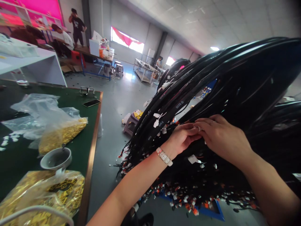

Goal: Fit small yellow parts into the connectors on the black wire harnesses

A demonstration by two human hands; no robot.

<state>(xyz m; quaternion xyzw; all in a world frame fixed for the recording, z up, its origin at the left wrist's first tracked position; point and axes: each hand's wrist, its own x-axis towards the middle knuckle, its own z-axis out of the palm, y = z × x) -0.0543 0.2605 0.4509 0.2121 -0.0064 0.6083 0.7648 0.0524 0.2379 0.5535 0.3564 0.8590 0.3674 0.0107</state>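
Observation:
A thick bundle of black cables (211, 88) with white and red connectors hangs across the right half of the view. My left hand (182, 138), with a pale bracelet at the wrist, is closed in a pinch on the cables near the bundle's middle. Right beside it my right hand (223, 138) lies on the cables, its fingers curled in against the left hand's fingertips. What the fingertips pinch is hidden. The cable ends (178, 194) with small connectors dangle below my forearms.
A green-topped table (77, 144) stands at the left with clear bags of yellow parts (61, 133), a grey bowl (56, 158) and a phone (91, 103). A small stool (130, 124) is on the grey floor. People stand at far benches (77, 26).

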